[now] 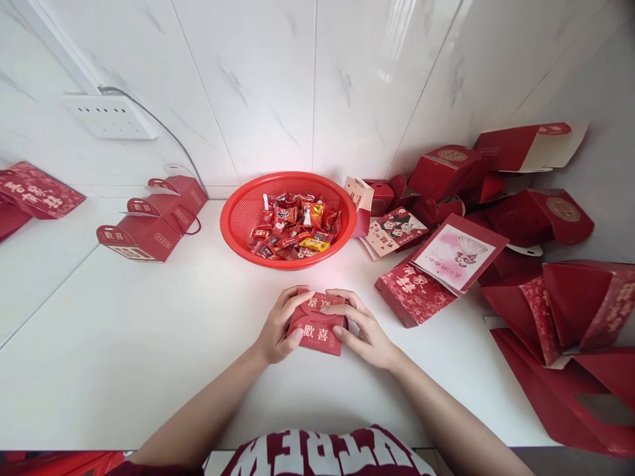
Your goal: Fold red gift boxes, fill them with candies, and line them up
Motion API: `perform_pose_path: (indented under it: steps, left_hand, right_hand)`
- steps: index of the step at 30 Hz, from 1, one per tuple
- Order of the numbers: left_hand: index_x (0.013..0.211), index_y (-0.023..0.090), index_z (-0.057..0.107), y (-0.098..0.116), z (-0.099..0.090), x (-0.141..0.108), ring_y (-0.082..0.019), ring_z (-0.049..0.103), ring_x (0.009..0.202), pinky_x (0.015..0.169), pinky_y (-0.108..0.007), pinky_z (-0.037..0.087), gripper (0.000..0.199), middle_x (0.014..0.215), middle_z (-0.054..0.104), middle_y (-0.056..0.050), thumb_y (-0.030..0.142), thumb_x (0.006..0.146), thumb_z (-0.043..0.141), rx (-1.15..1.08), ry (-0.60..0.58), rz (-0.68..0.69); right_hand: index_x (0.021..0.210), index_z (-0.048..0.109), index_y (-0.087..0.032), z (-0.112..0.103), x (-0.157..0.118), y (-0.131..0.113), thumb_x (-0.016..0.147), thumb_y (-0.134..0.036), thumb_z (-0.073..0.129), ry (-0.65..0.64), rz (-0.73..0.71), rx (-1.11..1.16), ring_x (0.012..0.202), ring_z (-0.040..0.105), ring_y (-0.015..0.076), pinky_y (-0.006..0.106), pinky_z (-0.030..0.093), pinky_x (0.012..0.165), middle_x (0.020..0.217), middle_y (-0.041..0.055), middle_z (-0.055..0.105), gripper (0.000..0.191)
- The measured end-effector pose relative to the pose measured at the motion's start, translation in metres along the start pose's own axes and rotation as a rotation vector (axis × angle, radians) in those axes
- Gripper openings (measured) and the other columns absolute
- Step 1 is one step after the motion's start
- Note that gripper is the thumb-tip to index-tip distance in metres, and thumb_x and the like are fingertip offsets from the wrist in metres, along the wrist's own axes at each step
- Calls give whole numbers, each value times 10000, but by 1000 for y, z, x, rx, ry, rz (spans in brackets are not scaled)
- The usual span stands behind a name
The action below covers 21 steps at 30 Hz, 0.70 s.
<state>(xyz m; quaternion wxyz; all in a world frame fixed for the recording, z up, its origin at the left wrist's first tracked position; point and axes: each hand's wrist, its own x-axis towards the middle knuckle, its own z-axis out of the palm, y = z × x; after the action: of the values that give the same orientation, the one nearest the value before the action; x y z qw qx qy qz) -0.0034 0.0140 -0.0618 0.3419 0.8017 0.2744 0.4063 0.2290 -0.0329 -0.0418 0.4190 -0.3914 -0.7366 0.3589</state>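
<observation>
Carton, red and printed with pale characters, sits low over the white table, directly between your two hands. Your left hand is closed on its left side, fingers at the far corner and thumb along the near part. Your right hand grips the other side, one finger reaching across the top and the thumb at the right edge. Your hands don't touch each other; the carton fills the gap.

Just beyond your fingertips stands a red basket holding wrapped sweets, mostly red, with a yellow one near its front.

Out past your left hand, red handled boxes stand in a row, one with a cord loop, and farther left lies a flower-patterned box. Above them you have a power strip on the tiled wall.

Beyond your right hand, a box with a white panel leans on a floral box, and farther right more red boxes are heaped.
</observation>
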Motion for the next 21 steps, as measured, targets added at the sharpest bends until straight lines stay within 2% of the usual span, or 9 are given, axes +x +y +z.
perform_pose_path:
  steps: [6, 11, 13, 16, 18, 21]
  left_hand:
    - [1399, 257, 524, -6, -6, 1, -352, 466, 1304, 1072, -535, 410, 561, 1399, 463, -126, 421, 862, 515, 70, -31, 77]
    - [1400, 225, 523, -1, -13, 3, -353, 444, 1349, 1078, -530, 408, 560, 1539, 362, -136, 400, 868, 499, 125, -55, 80]
    - [1424, 228, 498, 11, -17, 6, -339, 415, 1382, 1112, -528, 366, 546, 1587, 302, -124, 346, 891, 477, 243, -99, 99]
    - [1482, 232, 423, 40, -22, 11, -313, 373, 1424, 1188, -559, 209, 541, 1564, 368, -108, 263, 942, 443, 529, -232, 74]
    - [1522, 208, 349, 61, -22, 15, -307, 382, 1422, 1205, -580, 126, 559, 1528, 425, -118, 285, 975, 439, 660, -304, 50]
    - [1540, 153, 299, 85, -17, 19, -313, 417, 1401, 1211, -573, 131, 624, 1527, 410, -156, 382, 983, 464, 724, -355, 94]
  right_hand:
    - [1301, 613, -298, -6, -3, 10, 975, -403, 520, -66, -36, -113, 1367, 422, 274, 475, 407, 1109, 1457, 107, 441, 355]
    - [1307, 611, -294, -9, -1, 11, 970, -393, 536, -75, -75, -153, 1356, 435, 271, 478, 407, 1106, 1458, 108, 455, 359]
    - [1301, 615, -290, -9, -1, 9, 971, -386, 534, -72, -74, -159, 1361, 432, 272, 480, 410, 1106, 1458, 110, 458, 353]
    - [1296, 621, -272, -7, -3, 3, 976, -359, 530, -43, -63, -133, 1376, 423, 272, 476, 415, 1109, 1465, 116, 454, 344]
    - [1291, 627, -264, -7, -4, 1, 979, -332, 528, -6, -64, -99, 1383, 420, 273, 473, 415, 1111, 1475, 117, 443, 334]
    - [1278, 634, -266, -8, -6, 0, 981, -283, 525, 77, -76, -69, 1369, 434, 267, 466, 435, 1095, 1466, 112, 443, 316]
